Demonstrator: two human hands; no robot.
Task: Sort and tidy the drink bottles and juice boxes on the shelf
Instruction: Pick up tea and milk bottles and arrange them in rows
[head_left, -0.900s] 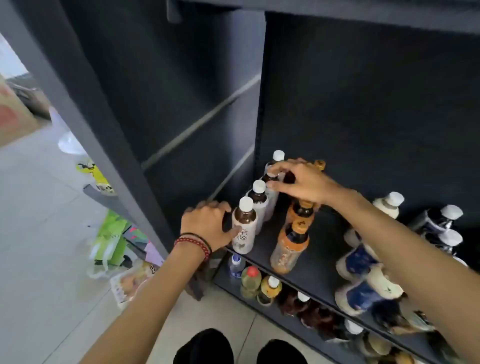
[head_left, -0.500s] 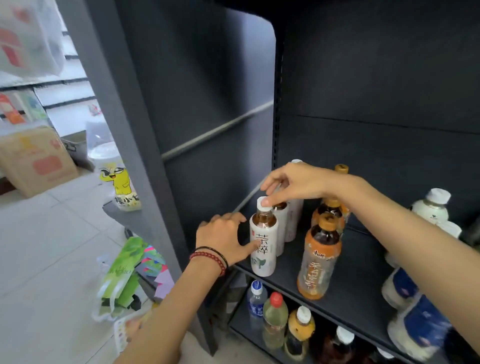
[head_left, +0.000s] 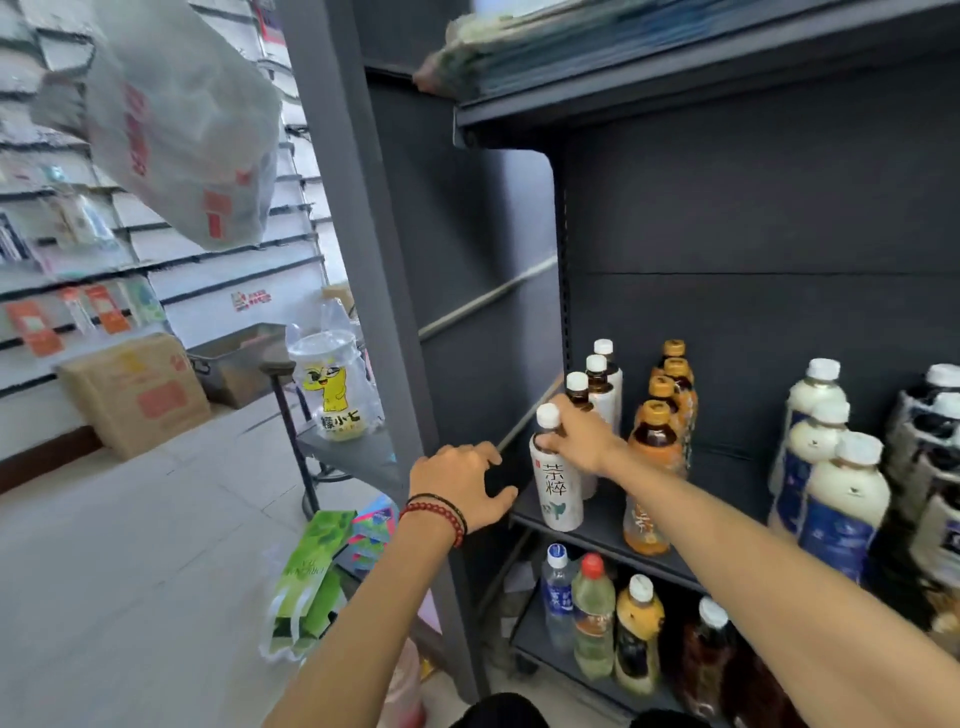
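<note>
Gripping the front tea bottle (head_left: 558, 493) by its neck just under the white cap, the R hand (head_left: 576, 436) has come fwd from the back of the row, where it was at the rear caps a sec ago; fingers curl round the neck, thumb hidden. L hand (head_left: 462, 480) has let go: its thumb was against the label before, now it hovers just beside the bottle by the shelf (head_left: 602, 525) front-left corner, fingers spread, holding nothing; can't tell if it touches the upright. Bottle stands upright at the shelf's front edge, first in a line of white-cap tea bottles (head_left: 602, 384) running back along the left wall, w/ the orange-cap bottles (head_left: 657, 431) in a parallel line just to the right. Prob. the back of the row is squared up and the front one is getting its last nudge, maybe a twist to face the label out or a push into line. Milky bottles (head_left: 841, 488) further right look less orderly, likely next.
</note>
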